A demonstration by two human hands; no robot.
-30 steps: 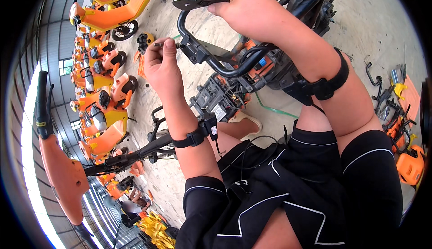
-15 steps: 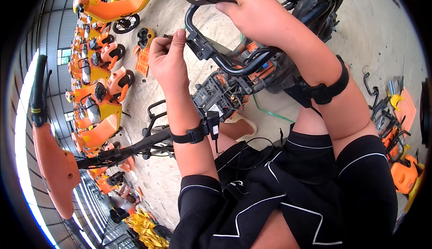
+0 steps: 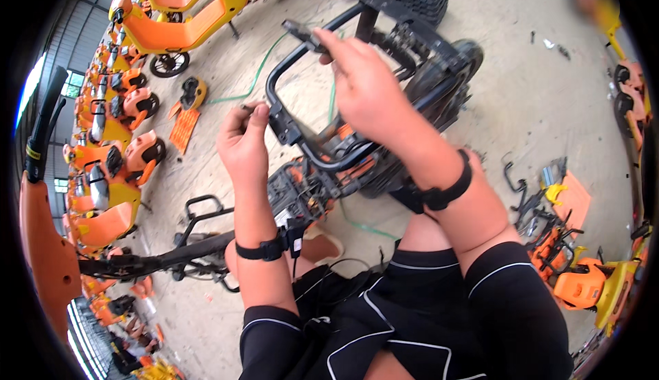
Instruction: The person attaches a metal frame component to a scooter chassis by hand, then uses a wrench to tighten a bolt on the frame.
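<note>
My right hand (image 3: 360, 81) grips a dark wrench-like metal tool (image 3: 300, 35), its broad head pointing up and left. The tool is over the far end of a black tubular loop (image 3: 274, 76) on a stripped scooter frame; whether they touch I cannot tell. To the left of the loop, my left hand (image 3: 244, 140) is closed in a pinch, thumb against the fingers. A small dark piece (image 3: 247, 109) shows at its fingertips, too small to name, close to the loop's bracket (image 3: 280, 120). Exposed wiring and parts (image 3: 295, 191) lie below the loop.
The scooter's handlebar and orange front panel (image 3: 44, 243) stand at the left. Orange and yellow scooters (image 3: 185, 16) line the far left. A green hose (image 3: 257, 81) crosses the concrete floor. Loose parts and an orange panel (image 3: 572, 198) lie at right. A yellow-black piece (image 3: 193, 93) lies beyond my left hand.
The view has shifted, showing more floor at the right and far side. My right hand and its tool sit lower in the picture, the tool's head now tilted upward. My left hand remains pinched beside the bracket.
</note>
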